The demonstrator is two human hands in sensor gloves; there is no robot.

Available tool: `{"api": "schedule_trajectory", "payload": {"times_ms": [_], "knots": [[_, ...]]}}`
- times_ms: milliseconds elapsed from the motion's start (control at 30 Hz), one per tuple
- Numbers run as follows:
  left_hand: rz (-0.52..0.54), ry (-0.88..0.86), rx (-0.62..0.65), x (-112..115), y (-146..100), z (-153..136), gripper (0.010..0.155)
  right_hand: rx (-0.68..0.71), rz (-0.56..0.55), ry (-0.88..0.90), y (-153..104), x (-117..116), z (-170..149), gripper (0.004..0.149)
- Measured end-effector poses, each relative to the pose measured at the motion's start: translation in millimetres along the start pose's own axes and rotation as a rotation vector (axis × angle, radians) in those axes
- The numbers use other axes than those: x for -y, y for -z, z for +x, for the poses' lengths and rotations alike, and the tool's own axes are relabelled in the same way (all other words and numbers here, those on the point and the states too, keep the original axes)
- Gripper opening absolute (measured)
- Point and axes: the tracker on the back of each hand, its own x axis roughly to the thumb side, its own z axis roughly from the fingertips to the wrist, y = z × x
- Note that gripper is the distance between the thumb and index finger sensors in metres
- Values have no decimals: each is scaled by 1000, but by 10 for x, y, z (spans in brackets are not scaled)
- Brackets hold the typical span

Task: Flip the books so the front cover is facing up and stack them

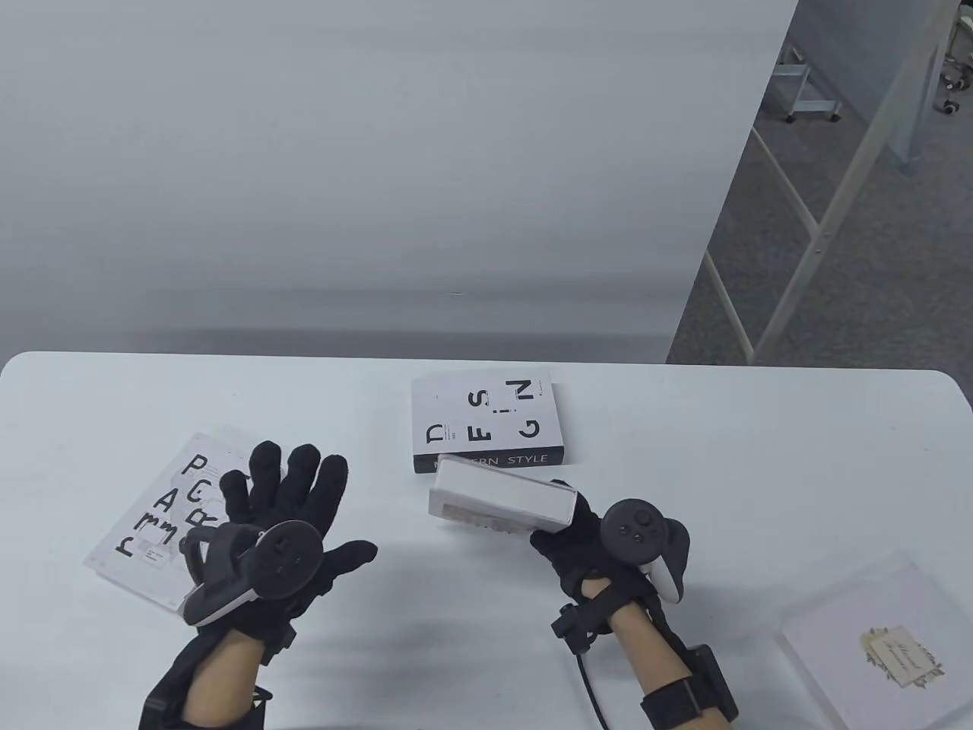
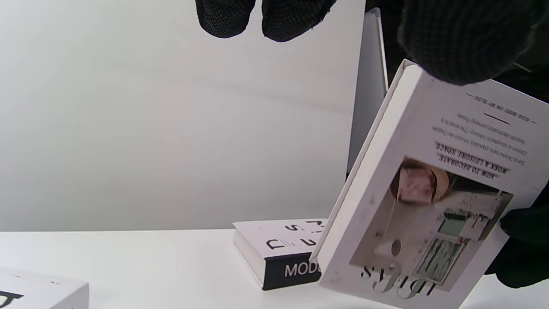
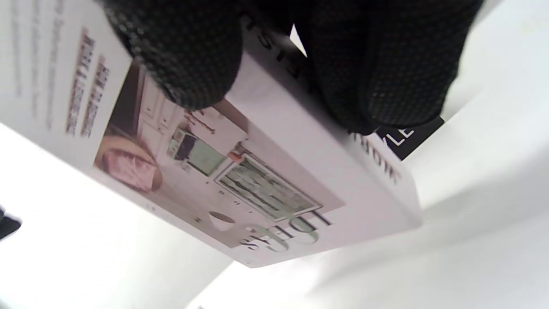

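Observation:
My right hand [image 1: 566, 525] grips a white book [image 1: 498, 498] tilted above the table, its printed cover with a room photo facing down; it shows in the left wrist view [image 2: 429, 206] and the right wrist view [image 3: 240, 171]. A "DESIGN" book [image 1: 486, 422] with a black "MODERN STYLE" spine lies flat just behind it, also in the left wrist view [image 2: 279, 253]. My left hand [image 1: 293, 494] is spread open and empty, hovering over the right part of a white book with black letters [image 1: 163, 517] at the left. A white book with a floral label [image 1: 889, 646] lies at the right front.
The white table [image 1: 722, 471] ends at a rounded far edge against a grey wall. Beyond its right corner lie carpet floor and metal frame legs [image 1: 798, 251].

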Motion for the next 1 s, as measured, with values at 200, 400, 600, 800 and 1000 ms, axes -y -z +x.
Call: {"api": "schedule_trajectory", "payload": {"times_ms": [200,400,600,800,1000], "knots": [[-35,0,-1,-27,-17,-14,101,-186,-13,218,219,-62,-191,71],[-56,56,-31,-1,-14,-48,101,-348,28,420,483,-294,-341,72],[-53,31,-39,10,-9,-100,100,-497,87,625,718,-539,-452,73],[-48,-5,-58,-32,-34,-204,100,-614,81,770,892,-766,-511,73],[-39,-17,-71,-41,-47,-269,99,-643,89,735,1036,-923,-438,74]]}}
